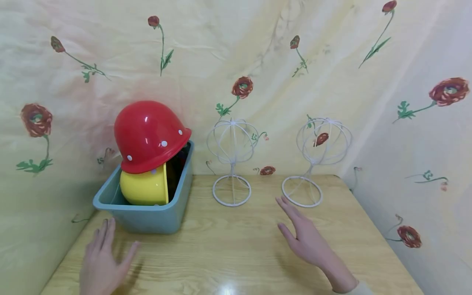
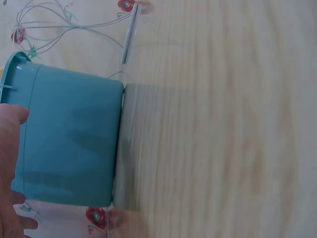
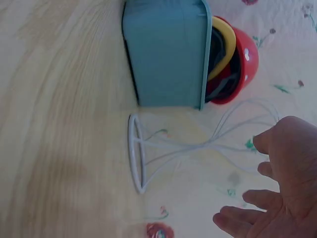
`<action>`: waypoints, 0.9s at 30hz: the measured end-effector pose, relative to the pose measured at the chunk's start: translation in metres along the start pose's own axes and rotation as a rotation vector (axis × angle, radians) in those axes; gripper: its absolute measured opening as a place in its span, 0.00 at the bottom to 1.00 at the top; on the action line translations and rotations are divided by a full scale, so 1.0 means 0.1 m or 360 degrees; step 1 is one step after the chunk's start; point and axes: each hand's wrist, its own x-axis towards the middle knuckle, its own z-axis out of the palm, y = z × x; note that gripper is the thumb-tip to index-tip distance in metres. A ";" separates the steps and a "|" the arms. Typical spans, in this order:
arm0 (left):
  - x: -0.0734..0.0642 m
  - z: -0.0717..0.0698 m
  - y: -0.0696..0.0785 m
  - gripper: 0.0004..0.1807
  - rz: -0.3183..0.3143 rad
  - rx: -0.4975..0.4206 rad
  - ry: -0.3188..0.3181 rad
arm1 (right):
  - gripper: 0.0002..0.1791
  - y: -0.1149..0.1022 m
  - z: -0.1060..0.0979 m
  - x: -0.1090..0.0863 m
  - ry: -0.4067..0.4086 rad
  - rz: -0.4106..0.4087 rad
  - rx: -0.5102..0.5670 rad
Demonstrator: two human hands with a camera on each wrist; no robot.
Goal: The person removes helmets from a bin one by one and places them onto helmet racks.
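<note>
A blue-grey plastic bin (image 1: 147,219) stands at the left of the table. In it lies a yellow helmet (image 1: 144,188) on its side, with a red helmet (image 1: 147,135) resting tilted on top. My left hand (image 1: 103,258) hovers just in front of the bin, fingers spread, holding nothing. Two white wire stands, the middle one (image 1: 232,164) and the right one (image 1: 310,166), each have a ring base and a globe-shaped top, both bare. Near the right stand's base my right hand (image 1: 307,237) reaches over the table with fingers extended and nothing in its grasp.
The light wooden table (image 1: 221,246) runs back to a flower-patterned cloth (image 1: 199,49) hung behind it. More of this cloth hangs along the left and right sides. Inside the bin, behind the yellow helmet, dark contents are mostly hidden.
</note>
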 end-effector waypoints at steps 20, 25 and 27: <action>0.58 -0.31 -0.14 0.49 -0.0482 -0.0921 0.0136 | 0.13 -0.25 0.22 0.51 -0.0006 -0.0082 0.0382; 0.78 -0.32 -0.15 0.44 -0.0533 -0.1003 0.0189 | 0.12 -0.34 0.33 0.63 -0.0053 -0.0022 0.0459; 0.85 -0.31 -0.16 0.44 -0.0530 -0.1013 0.0180 | 0.09 -0.39 0.35 0.69 -0.0021 -0.0001 0.0495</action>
